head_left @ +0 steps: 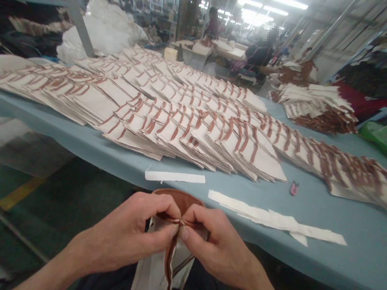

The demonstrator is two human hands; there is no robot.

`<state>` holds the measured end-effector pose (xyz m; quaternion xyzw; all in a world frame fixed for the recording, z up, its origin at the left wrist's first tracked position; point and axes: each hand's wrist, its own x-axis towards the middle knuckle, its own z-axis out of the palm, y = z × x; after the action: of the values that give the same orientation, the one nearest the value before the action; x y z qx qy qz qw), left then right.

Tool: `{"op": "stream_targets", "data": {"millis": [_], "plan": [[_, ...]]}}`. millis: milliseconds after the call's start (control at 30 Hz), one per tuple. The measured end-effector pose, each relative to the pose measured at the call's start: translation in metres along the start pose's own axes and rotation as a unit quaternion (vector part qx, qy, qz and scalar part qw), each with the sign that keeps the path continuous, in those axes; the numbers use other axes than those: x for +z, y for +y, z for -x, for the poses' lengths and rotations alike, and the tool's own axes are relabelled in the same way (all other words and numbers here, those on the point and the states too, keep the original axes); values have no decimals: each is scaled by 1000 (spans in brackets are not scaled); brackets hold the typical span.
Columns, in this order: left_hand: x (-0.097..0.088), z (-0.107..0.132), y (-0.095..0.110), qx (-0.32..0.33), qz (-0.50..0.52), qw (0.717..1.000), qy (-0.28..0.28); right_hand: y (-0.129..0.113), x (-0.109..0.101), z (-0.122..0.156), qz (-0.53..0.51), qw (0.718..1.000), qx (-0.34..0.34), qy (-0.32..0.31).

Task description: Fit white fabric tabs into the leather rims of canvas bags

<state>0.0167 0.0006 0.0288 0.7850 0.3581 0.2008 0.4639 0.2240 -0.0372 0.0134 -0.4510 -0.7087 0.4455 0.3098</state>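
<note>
A cream canvas bag (152,277) with brown handles rests on my lap below the table edge. My left hand (128,234) and my right hand (217,248) meet at its top. Both pinch the brown strap (181,200) between thumb and fingertips, knuckles facing up. The strap loops up just above my fingers. The lower part of the bag hangs down between my forearms.
A long blue table (340,274) carries several overlapping rows of finished cream bags (196,126). White cloth strips (175,177) (276,220) and a small pink tool (294,188) lie near its front edge. A seated person (260,54) works at the far end.
</note>
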Motion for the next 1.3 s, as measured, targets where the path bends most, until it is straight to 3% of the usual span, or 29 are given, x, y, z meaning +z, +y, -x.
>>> {"op": "stream_targets", "data": {"millis": [200,567,900,1100,1300], "plan": [[6,11,5,18,-63,997,31,1,1,2,-36,999,-14,-6],[11,16,13,34,-70,995,56,2,2,9,-33,998,-53,-6],[17,20,-6,165,-128,974,84,2,4,13,86,989,-111,37],[20,18,-11,208,-113,966,106,2,4,15,81,991,-100,34],[19,17,-12,149,-77,983,79,7,-1,11,-36,999,-30,-25]]}}
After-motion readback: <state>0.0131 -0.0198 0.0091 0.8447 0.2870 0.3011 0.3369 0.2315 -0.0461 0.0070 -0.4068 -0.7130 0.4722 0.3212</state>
